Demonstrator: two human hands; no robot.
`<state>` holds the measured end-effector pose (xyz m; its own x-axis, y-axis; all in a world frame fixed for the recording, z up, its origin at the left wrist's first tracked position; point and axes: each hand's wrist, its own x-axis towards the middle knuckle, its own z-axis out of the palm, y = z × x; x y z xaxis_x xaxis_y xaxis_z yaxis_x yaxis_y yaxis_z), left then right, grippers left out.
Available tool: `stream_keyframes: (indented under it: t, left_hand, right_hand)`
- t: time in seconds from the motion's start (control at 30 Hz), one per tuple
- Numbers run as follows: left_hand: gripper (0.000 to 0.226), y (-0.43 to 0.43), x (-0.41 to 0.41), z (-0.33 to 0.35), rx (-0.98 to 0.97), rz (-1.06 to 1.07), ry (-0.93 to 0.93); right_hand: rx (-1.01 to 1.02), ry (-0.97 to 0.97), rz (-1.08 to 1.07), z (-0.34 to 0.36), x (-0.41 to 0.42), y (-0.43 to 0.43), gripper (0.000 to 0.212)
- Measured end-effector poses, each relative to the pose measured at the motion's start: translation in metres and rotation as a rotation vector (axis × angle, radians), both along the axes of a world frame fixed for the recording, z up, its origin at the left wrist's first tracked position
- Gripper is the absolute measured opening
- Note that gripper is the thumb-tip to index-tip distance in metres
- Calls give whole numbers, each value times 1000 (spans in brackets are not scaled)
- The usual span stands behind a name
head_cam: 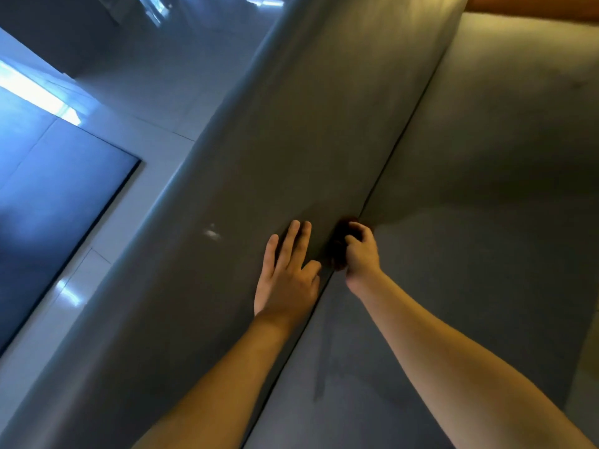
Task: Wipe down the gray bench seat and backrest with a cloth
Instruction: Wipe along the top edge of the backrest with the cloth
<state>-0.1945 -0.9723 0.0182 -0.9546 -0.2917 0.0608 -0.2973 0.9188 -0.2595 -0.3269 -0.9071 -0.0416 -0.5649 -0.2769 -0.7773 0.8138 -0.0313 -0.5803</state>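
Cloth sits bunched against smooth gray bench

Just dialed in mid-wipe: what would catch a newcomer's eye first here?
The right hand grips a dark cloth bunched against the crease where the gray seat meets the backrest, mid-frame. The left hand lies flat on the seat just left of it. At far left, glossy floor tiles throw blue-white glare.
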Motion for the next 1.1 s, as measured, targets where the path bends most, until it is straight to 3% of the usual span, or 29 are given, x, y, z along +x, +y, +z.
stream_keyframes:
  t: [0.2, 0.37, 0.47, 0.67, 0.8, 0.93, 1.1]
  left_hand:
    - [16, -3, 0, -7, -26, -31, 36]
    - [33, 0, 5, 13, 195, -55, 62]
    - [32, 0, 20, 35, 298, -46, 121]
    - [16, -16, 63, 103, 140, 4, 188]
    - [26, -18, 78, 129, 37, 165, 171]
    - [31, -25, 84, 136, 59, 261, 185]
    - [24, -31, 88, 131, 15, 197, 200]
  right_hand:
    - [-9, -46, 88, -27, 21, -9, 40]
    - [4, 51, 106, 14, 41, 1, 32]
    - [-49, 190, 170, 46, 56, -2, 28]
    - [-91, 306, 176, 110, 83, -16, 19]
    - [-73, 469, 215, 150, 93, -29, 18]
    - [-102, 706, 244, 185, 101, -41, 13]
    - [-77, 853, 327, 173, 108, -40, 14]
